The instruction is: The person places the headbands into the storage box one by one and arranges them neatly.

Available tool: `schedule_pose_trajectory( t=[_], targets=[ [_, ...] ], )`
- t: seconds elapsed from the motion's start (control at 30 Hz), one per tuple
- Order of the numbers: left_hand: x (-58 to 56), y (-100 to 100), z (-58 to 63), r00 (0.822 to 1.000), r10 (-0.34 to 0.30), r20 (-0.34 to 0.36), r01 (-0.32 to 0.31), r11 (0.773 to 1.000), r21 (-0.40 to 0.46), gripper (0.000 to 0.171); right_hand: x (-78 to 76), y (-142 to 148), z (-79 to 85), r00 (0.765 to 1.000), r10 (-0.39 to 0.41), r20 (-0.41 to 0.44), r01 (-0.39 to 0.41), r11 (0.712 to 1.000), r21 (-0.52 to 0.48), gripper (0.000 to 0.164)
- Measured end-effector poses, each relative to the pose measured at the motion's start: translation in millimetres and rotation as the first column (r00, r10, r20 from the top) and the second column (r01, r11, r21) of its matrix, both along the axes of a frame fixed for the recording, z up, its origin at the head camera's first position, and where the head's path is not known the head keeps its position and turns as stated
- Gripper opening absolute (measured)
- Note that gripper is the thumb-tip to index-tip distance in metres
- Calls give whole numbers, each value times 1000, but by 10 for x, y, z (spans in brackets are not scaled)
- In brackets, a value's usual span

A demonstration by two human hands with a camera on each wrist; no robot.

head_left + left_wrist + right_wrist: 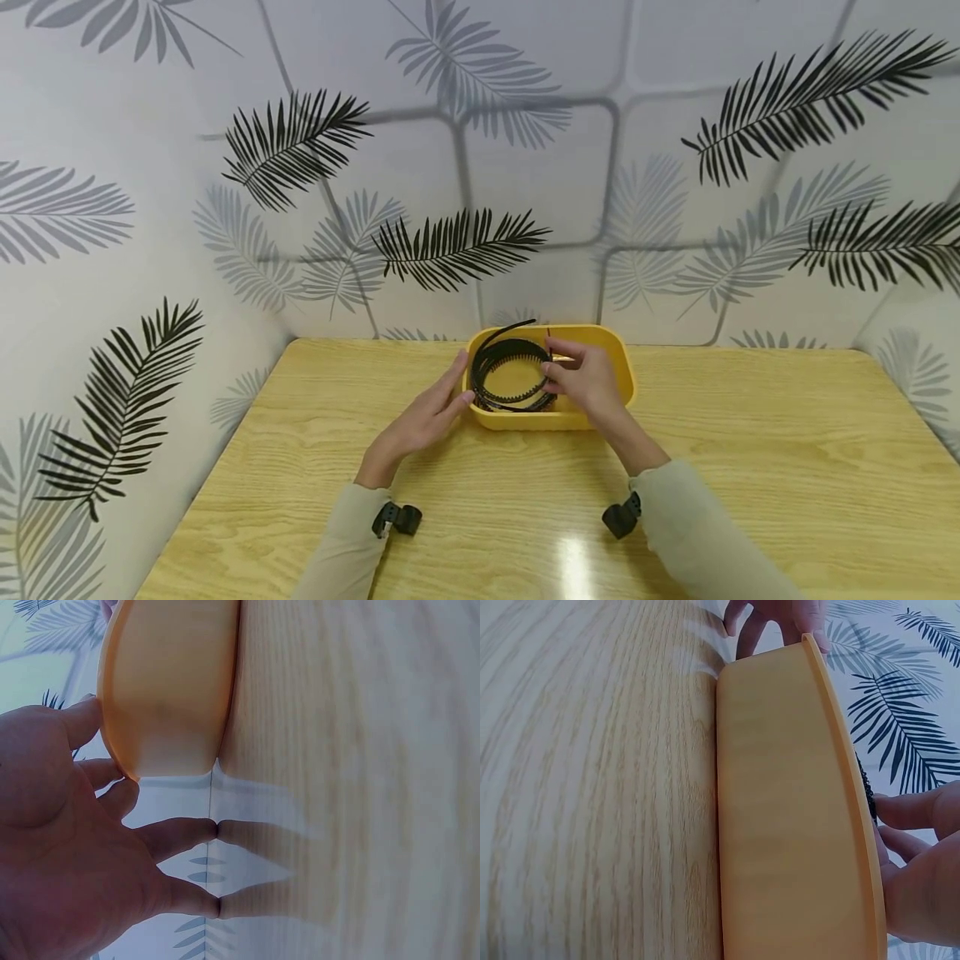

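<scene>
A yellow plastic bin stands on the table by the wall. Inside its left half lies a coiled black toothed band, with one loose end sticking up over the back rim. My right hand reaches over the front of the bin and pinches the coil's right side between thumb and fingers. A thin dark red strip shows beside those fingertips. At the bin's left end is my left hand, its thumb at the rim and its fingers spread along the outside. In the left wrist view, two fingertips reach the tabletop.
The light wood table extends around the bin on both sides and in front. Directly behind stands a wall covered in a leaf pattern. Each sleeve carries a black wrist camera at the cuff.
</scene>
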State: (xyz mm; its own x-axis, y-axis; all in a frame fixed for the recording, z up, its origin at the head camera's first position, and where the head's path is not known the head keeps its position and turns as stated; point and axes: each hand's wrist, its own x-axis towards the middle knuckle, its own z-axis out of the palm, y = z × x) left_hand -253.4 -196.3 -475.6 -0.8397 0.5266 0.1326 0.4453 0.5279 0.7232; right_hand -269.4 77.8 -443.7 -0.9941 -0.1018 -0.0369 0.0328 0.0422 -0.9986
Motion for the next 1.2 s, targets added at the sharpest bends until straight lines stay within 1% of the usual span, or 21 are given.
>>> schedule_pose_trajectory(
  t=[0.2, 0.4, 0.53, 0.63, 0.83, 1.07, 1.2],
  targets=[
    [-6, 1, -13, 1000, 0, 2, 0, 1000, -5, 66, 23, 0, -1, 1000, 8, 3, -8, 999, 33, 45],
    [-10, -6, -13, 1000, -6, 2, 6, 1000, 2, 66, 19, -1, 1, 1000, 23, 7, -24, 999, 28, 45],
    [-9, -11, -21, 1000, -12, -4, 12, 1000, 13, 65, 12, -2, -12, 1000, 26, 13, -27, 998, 48, 44],
    [-9, -13, -24, 1000, -12, -3, 12, 1000, 16, 65, 12, -10, -19, 1000, 23, -4, -22, 996, 81, 45],
    [-10, -17, -29, 1000, -5, -1, 5, 1000, 5, 66, 15, -28, -26, 997, 20, -70, -7, 984, 177, 50],
    [-13, -20, -33, 1000, 1, 3, -1, 1000, -7, 65, 1, -19, -13, 995, 26, -98, -2, 971, 241, 45],
    [-15, -18, -30, 1000, -1, 0, 1, 1000, 0, 65, -8, -20, -6, 993, 27, -114, 7, 957, 288, 43]
  ],
)
